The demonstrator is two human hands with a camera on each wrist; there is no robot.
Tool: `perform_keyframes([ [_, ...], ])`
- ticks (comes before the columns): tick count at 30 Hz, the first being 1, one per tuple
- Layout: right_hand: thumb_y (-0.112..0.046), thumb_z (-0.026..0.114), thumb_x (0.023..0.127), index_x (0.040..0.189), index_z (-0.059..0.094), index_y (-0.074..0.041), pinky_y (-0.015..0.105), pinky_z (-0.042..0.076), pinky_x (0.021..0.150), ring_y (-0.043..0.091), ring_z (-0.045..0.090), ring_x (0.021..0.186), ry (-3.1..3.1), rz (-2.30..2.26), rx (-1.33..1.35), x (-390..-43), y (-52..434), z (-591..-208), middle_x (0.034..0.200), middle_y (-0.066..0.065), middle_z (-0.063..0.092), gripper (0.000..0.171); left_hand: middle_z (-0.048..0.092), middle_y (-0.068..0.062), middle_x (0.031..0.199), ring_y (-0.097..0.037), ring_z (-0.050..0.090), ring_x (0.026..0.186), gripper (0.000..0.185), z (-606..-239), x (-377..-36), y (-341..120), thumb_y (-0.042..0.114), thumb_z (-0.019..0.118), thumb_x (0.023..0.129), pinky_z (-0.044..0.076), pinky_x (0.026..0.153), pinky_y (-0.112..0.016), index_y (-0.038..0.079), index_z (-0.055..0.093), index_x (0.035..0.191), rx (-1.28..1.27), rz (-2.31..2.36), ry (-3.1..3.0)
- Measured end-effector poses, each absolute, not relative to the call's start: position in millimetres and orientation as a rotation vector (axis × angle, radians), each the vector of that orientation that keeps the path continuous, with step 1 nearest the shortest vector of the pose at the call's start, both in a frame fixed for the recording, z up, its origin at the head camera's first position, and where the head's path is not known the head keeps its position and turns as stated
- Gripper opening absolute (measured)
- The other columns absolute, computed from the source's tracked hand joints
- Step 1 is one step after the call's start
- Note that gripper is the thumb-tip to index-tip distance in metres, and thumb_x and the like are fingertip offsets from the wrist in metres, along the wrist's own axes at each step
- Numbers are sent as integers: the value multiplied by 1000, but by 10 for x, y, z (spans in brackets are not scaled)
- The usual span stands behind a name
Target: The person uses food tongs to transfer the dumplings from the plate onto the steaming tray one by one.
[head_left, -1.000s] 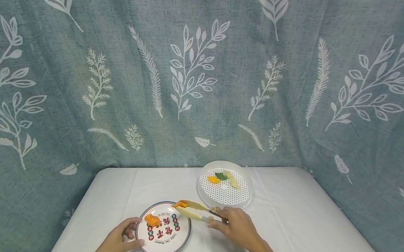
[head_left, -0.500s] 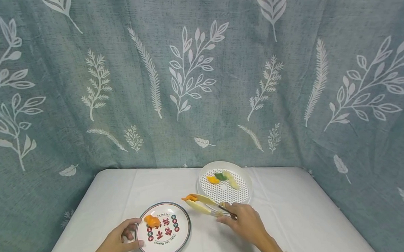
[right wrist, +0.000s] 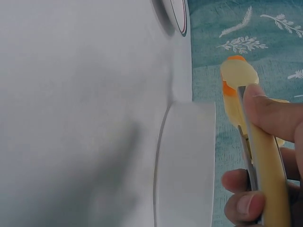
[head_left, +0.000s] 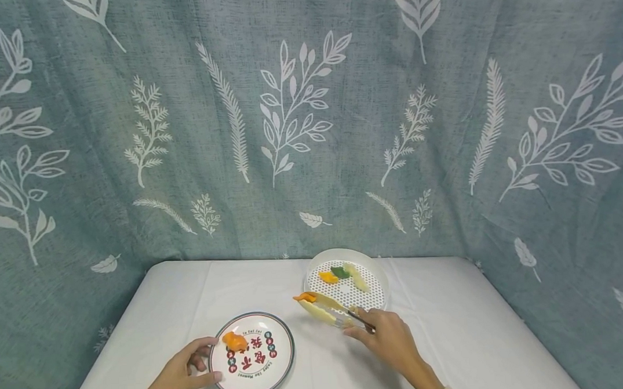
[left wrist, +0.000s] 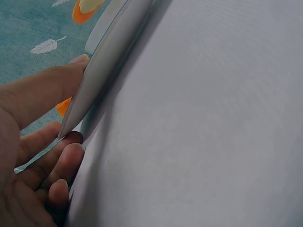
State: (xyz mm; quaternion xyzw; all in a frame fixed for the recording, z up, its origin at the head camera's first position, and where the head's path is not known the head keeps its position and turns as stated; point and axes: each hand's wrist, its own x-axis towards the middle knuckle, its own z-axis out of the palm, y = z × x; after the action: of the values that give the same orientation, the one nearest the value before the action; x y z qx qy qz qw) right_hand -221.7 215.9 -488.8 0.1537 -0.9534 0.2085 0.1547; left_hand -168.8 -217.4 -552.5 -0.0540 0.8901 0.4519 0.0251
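My left hand (head_left: 179, 371) holds the left edge of a white round plate (head_left: 253, 322) printed with red characters; in the left wrist view the thumb (left wrist: 52, 87) lies over the rim. An orange piece (head_left: 235, 341), like cut bell pepper, lies on the plate. With my right hand (head_left: 388, 336) I grip yellow-tipped tongs (head_left: 319, 313), which pinch another orange piece (head_left: 304, 297). In the right wrist view that orange piece (right wrist: 228, 88) shows between the tongs' tips. The tips are in front of the left side of a white perforated tray (head_left: 320, 258).
Inside the tray lie a yellow piece (head_left: 328, 278), a dark green piece (head_left: 340, 272) and a pale green strip (head_left: 358, 278). The tray's raised side wall (right wrist: 184, 165) stands up from the white table (head_left: 441, 305). A leaf-patterned curtain (head_left: 343, 204) surrounds the table.
My right hand has carried the tongs and the orange piece from over the plate's right edge, rightward and away from me, to the tray's near left side. My left hand stays on the plate.
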Motion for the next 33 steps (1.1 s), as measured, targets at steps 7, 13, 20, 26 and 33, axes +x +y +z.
perform_keyframes([
  [7,-50,85,79,123,76,-16,25,29,49,5,31,54,-2764,636,341,-2255,2220,-4909,58,-10,36,56,62,3,102,-15,50,82,77,-5541,-1686,-2198,31,96,68,43,71,-26,10,63,134,-143,1411,2747],
  [13,-51,85,78,125,75,-16,26,29,49,7,32,54,-2760,633,295,-2294,2311,-4928,59,-9,37,59,62,3,101,-15,50,82,77,-5536,-1678,-2189,32,96,67,43,71,-26,10,64,133,-152,1418,2742],
  [20,-51,82,82,128,74,-14,28,31,50,11,36,55,-2791,611,228,-2358,2480,-4929,61,-6,39,60,62,3,101,-15,50,81,79,-5517,-1671,-2176,32,97,66,42,70,-26,10,63,134,-168,1404,2750],
  [26,-54,78,86,130,71,-8,33,33,51,16,41,59,-2839,557,122,-2415,2613,-4914,63,-2,43,65,61,3,102,-16,50,83,77,-5502,-1684,-2188,31,96,68,43,72,-27,10,63,134,-159,1416,2727],
  [33,-55,78,86,131,70,-6,34,36,50,18,45,60,-2866,496,81,-2455,2697,-4856,72,3,61,66,61,3,102,-15,50,83,79,-5503,-1675,-2184,33,97,66,43,71,-27,11,63,134,-167,1411,2747],
])
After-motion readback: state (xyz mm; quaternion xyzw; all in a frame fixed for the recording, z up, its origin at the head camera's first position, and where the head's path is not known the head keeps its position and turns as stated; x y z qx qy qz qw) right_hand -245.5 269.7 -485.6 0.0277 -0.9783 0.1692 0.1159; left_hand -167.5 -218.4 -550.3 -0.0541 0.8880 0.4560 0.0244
